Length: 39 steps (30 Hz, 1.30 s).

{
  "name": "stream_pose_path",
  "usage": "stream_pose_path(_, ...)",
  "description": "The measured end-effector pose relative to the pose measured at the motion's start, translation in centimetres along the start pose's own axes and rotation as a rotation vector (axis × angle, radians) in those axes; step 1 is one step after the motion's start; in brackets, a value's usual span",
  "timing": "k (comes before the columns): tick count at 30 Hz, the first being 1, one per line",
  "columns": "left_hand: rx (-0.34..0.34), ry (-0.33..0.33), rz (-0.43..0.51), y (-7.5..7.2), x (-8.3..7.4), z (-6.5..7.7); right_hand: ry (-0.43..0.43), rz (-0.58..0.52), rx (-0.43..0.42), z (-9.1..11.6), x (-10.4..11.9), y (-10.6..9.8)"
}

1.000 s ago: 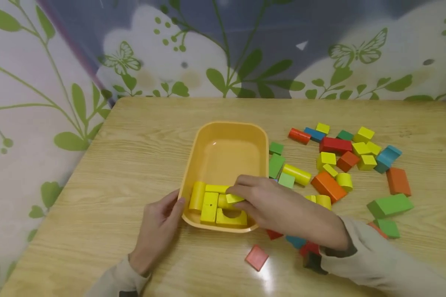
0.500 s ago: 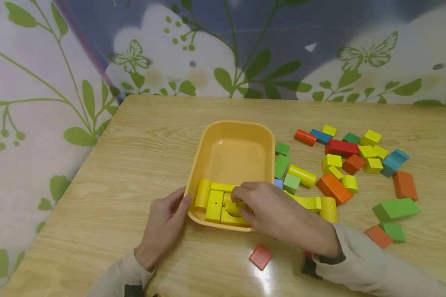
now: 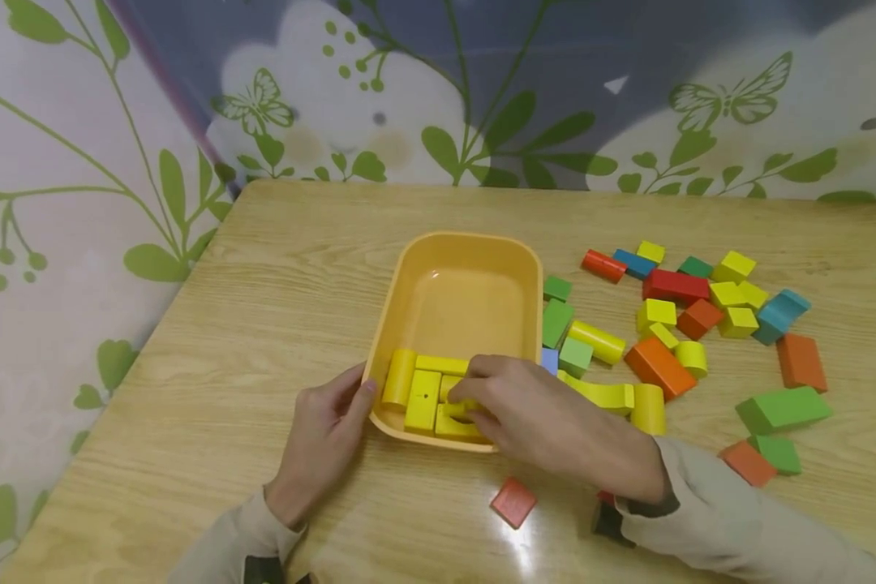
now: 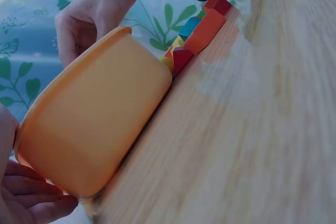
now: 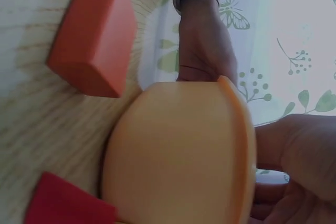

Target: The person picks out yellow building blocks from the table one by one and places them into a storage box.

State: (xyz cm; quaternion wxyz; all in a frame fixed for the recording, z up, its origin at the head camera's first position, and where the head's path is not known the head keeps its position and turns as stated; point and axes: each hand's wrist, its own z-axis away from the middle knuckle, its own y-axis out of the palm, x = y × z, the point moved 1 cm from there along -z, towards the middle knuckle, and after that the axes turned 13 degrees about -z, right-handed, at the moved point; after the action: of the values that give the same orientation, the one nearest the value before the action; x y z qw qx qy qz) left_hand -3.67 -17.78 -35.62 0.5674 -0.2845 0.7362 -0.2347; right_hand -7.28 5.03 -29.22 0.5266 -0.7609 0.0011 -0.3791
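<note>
A yellow-orange plastic tub stands on the table with several yellow wooden blocks fitted together at its near end. My left hand holds the tub's left side, thumb at the rim; in the left wrist view its fingers lie against the outer wall. Inside the near right corner, my right hand pinches a small yellow block by the notch of an arch block. The fingers cover most of that small block. In the right wrist view the tub wall hides the right fingertips.
Several coloured blocks lie scattered right of the tub, among them a green block, an orange block and a yellow cylinder. A red square block lies near the tub's front. A patterned wall borders the table's far edge.
My right hand has lowered the small yellow block toward the arch block's notch and turned it. The left hand keeps its hold on the tub. The head view has shifted slightly.
</note>
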Motion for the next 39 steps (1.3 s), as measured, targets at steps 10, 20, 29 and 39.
stream_pose_path(10,-0.012,0.009,0.014,-0.2,-0.2,-0.1,-0.029,0.219,0.147,-2.0,1.0,-0.5)
stream_pose_path(20,-0.006,0.000,0.014,-0.2,-0.4,-0.1,0.137,0.103,0.168,-1.4,0.6,-0.8)
stream_pose_path(29,0.003,-0.003,0.010,-0.2,-0.4,-0.1,0.014,0.131,0.104,-1.4,0.8,-0.8)
stream_pose_path(39,0.010,-0.008,0.018,-0.3,-0.3,0.0,0.019,0.209,0.152,-1.5,1.0,-0.2)
